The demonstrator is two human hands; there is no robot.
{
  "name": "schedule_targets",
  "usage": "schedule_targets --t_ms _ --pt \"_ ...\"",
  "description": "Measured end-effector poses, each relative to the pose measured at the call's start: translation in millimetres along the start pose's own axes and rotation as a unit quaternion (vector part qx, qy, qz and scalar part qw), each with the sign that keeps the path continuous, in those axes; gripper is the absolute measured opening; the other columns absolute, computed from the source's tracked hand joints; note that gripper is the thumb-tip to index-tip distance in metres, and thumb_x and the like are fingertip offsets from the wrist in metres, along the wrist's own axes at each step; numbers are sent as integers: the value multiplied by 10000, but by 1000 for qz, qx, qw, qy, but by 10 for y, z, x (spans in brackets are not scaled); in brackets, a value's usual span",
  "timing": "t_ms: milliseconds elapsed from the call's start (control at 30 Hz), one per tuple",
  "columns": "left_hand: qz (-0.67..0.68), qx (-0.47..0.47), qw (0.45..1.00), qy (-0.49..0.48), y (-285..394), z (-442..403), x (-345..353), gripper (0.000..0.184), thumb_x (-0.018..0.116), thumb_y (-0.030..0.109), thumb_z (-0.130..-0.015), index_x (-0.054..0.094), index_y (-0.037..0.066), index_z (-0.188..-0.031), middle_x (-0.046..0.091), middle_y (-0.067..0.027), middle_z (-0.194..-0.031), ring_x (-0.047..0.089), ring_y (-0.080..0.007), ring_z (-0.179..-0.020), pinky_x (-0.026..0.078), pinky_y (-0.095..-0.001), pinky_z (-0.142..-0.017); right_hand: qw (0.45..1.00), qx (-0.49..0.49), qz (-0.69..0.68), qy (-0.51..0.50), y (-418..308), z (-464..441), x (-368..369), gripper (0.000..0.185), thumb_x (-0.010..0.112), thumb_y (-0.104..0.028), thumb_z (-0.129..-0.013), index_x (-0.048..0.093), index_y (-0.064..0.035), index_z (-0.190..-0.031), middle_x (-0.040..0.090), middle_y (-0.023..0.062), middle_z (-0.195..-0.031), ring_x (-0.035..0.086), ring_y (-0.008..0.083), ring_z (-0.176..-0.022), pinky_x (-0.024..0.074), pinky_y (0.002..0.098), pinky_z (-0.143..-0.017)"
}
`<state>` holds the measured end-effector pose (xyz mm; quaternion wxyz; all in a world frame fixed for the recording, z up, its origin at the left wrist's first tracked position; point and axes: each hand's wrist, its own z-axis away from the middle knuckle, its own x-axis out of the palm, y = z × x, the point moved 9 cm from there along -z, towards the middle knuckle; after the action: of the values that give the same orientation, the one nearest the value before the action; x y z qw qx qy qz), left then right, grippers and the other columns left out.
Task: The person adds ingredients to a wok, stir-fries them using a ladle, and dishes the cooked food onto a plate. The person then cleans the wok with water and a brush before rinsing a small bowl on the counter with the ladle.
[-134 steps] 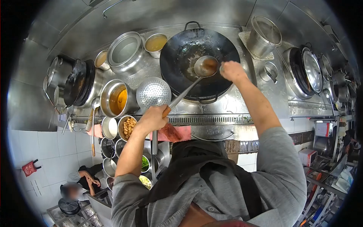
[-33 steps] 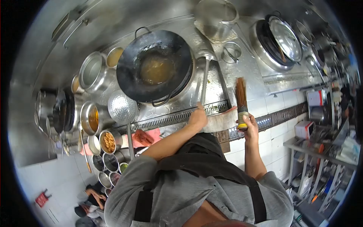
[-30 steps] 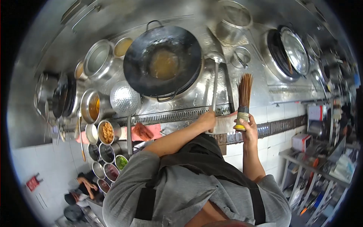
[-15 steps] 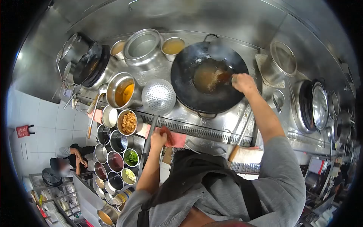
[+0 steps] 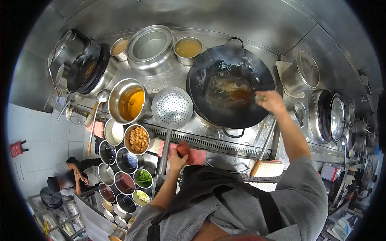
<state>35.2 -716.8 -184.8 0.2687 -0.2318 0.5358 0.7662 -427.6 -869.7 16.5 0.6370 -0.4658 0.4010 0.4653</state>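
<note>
My right hand [image 5: 273, 103] is closed around the short handle of a wok brush [image 5: 242, 95], whose head is smeared by motion. The brush is down in a large black wok [image 5: 209, 108] with murky brownish water [image 5: 226, 86] in its bottom. At the stove's front edge, my left hand [image 5: 177, 161] is closed on a bunched red cloth [image 5: 183, 149]. A pink cloth [image 5: 198, 156] lies flat just beyond it. Close to that hand, a perforated strainer ladle [image 5: 172, 107] rests with its handle pointing toward me.
Left of the strainer stands a pot of orange oil [image 5: 122, 105]. Several ingredient tins, among them fried brown pieces [image 5: 138, 139] and chopped greens [image 5: 143, 178], fill the left. A wooden-handled ladle [image 5: 257, 164] lies at right. A person [image 5: 66, 176] sits far left.
My right hand and the brush have shifted within the wok, stirring the water into a swirl. My left hand still grips the red cloth. The head view has moved slightly.
</note>
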Motion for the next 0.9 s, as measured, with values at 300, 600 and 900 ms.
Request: schedule_targets --t_ms 300,600,900 --pt "-33 26 997 -66 262 -87 233 542 722 226 -741 457 1 -1156 616 -232 -1049 607 -412 -961 486 -462 -839 982 -47 -69 167 -831 -795 264 411 656 -333 -782 630 -231 -1179 678 157 -944 646 351 -889 513 437 -830" --pt "610 -167 711 -307 1167 122 -162 459 668 121 -788 509 -17 -1196 620 -143 -993 641 -221 -861 551 -335 -680 975 -3 -212 -72 175 582 240 457 689 -317 -672 696 -124 -1085 705 131 -957 677 235 -895 502 318 -854" --pt "416 -129 886 -156 1711 -133 593 339 633 293 -867 560 33 -1072 598 -70 -818 581 -205 -613 447 -367 -499 885 171 -382 207 1403 1043 -541 439 669 -308 -812 629 -123 -1208 662 124 -693 611 191 -482 477 305 -451"
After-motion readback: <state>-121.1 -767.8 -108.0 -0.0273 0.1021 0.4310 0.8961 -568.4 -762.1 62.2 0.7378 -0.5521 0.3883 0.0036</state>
